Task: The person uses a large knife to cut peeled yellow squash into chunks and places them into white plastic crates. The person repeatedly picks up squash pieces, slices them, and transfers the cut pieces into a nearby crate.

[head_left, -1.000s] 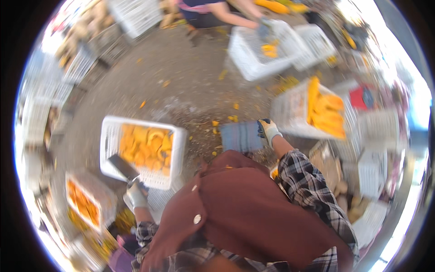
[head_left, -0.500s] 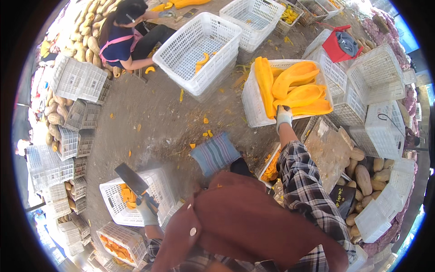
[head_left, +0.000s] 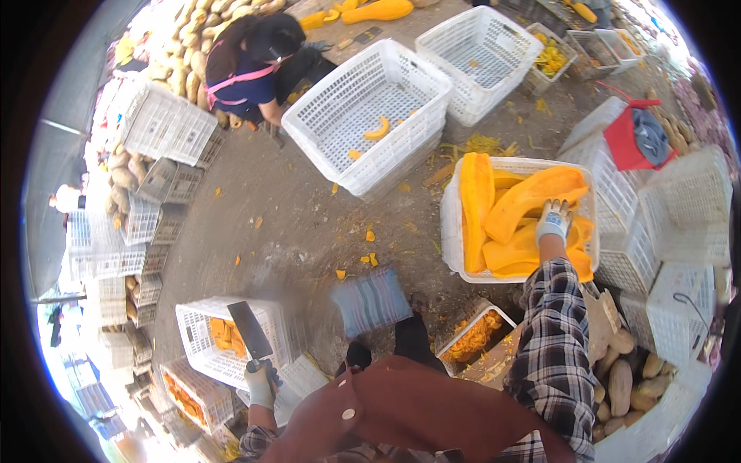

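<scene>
My left hand (head_left: 261, 380), in a pale glove, is closed round the handle of a dark cleaver (head_left: 248, 328) above a white crate (head_left: 193, 332) holding orange pieces. On the right, my gloved right hand (head_left: 554, 220) reaches into another white crate (head_left: 451, 243) heaped with long, peeled orange squash halves (head_left: 477, 193), fingers curled over one of them. Between the two crates a striped blue cushion (head_left: 370, 301) lies on the ground near my legs. Below the right crate is a bin of orange scraps (head_left: 471, 339), partly beside a worn board.
A co-worker (head_left: 247, 69) crouches at upper left beside two empty-looking white crates (head_left: 363, 123) with a few pieces. Stacked crates and whole squashes (head_left: 617, 386) line both sides. A red bag (head_left: 625, 143) sits at right; scraps dot the dirt floor (head_left: 270, 239).
My right hand has moved from beside the cushion up to the squash crate, then farther into it. The view has shifted. The cleaver stays in my left hand. The co-worker bends lower.
</scene>
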A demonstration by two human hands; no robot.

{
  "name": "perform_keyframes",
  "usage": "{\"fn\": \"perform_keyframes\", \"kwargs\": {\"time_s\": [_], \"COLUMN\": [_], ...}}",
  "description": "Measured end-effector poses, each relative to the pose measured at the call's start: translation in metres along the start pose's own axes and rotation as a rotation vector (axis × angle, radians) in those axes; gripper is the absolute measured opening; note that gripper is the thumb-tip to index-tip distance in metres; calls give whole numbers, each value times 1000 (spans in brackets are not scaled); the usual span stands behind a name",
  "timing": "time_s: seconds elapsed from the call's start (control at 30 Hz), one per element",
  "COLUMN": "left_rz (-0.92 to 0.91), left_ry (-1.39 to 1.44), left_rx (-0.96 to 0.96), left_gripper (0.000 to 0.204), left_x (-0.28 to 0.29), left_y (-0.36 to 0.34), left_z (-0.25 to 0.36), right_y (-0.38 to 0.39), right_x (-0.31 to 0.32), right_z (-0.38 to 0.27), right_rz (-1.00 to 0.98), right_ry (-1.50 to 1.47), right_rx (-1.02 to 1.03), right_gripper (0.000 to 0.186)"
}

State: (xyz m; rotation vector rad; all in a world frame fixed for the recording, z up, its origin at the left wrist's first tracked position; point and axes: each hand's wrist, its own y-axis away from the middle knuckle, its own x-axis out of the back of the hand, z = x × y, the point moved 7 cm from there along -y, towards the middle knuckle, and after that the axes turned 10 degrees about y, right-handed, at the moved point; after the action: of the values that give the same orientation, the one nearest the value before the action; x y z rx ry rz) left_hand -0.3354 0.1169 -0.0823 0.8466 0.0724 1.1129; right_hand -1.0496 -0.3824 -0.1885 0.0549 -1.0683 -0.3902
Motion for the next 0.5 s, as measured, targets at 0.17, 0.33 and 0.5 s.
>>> {"fn": "perform_keyframes", "kwargs": {"time_s": [0.17, 0.33, 0.5], "left_rz": [0, -11, 18], "left_ry": [-231, -281, -312], "left_rx": [-11, -61, -29], "left_gripper": [14, 12, 10], "left_x": [-5, -13, -17], "left_y": [16, 19, 15], "left_z": [-4, 0, -11], "right_y": [-45, -64, -53], "right_x": [-25, -25, -12], "right_z": [-25, -39, -38], "right_rz": [-6, 16, 51], "right_ry": [146, 178, 179], "right_rx": [133, 283, 427], "right_gripper": [42, 31, 35]}}
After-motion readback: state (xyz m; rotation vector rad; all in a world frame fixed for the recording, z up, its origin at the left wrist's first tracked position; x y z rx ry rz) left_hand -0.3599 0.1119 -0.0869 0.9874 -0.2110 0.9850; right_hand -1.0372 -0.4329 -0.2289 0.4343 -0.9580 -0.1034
